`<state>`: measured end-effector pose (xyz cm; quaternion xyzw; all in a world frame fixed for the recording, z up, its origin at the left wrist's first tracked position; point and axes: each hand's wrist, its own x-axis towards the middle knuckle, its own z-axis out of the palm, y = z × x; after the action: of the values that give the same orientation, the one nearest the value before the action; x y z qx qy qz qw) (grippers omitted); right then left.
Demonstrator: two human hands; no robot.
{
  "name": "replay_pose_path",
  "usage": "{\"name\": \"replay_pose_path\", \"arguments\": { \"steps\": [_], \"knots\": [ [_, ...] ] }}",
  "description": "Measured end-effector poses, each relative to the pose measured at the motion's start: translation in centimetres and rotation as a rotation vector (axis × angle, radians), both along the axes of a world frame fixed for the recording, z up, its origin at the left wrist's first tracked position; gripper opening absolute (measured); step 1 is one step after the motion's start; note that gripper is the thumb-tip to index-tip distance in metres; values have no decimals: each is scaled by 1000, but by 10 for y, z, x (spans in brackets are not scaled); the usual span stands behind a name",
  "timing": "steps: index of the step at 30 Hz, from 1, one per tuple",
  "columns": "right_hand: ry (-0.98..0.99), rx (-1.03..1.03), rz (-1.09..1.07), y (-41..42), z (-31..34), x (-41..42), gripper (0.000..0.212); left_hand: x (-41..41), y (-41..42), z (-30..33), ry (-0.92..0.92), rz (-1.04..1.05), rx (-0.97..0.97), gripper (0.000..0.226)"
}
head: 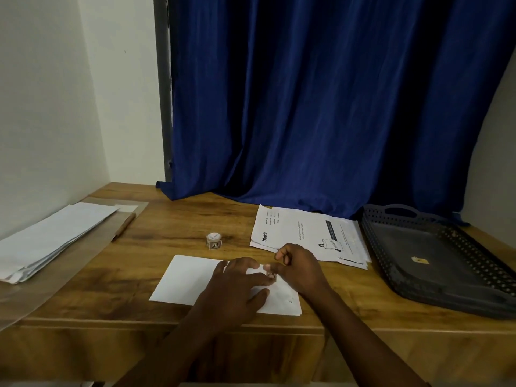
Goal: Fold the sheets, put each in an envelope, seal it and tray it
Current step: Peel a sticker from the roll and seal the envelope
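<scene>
Head view: left hand (237, 280) flat on envelope (190, 277)

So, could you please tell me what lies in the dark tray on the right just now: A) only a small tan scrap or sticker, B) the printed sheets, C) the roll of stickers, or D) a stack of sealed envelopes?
A: the dark tray holds no envelope, only a small tan scrap on its floor; the printed sheets lie beside it on the table.

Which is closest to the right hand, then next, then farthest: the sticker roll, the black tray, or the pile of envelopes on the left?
From the right hand:
1. Sticker roll, just behind-left.
2. Black tray, at the right.
3. Envelope pile, far left.
</scene>
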<state>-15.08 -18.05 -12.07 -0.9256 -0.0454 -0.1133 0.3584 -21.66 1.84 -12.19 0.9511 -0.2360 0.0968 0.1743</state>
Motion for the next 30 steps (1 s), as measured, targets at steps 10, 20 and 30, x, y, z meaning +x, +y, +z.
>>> {"name": "replay_pose_path", "arguments": {
  "steps": [10,20,30],
  "knots": [
    [-58,-75,34,-3,-9,-2,34,0,0,-5,-20,4,-11,47],
    [-76,-59,-29,-2,-13,5,23,1,-1,-7,-14,-4,-12,47],
    [-91,-63,33,-4,-10,0,29,-2,-2,-6,-61,27,-82,45]
  ]
}}
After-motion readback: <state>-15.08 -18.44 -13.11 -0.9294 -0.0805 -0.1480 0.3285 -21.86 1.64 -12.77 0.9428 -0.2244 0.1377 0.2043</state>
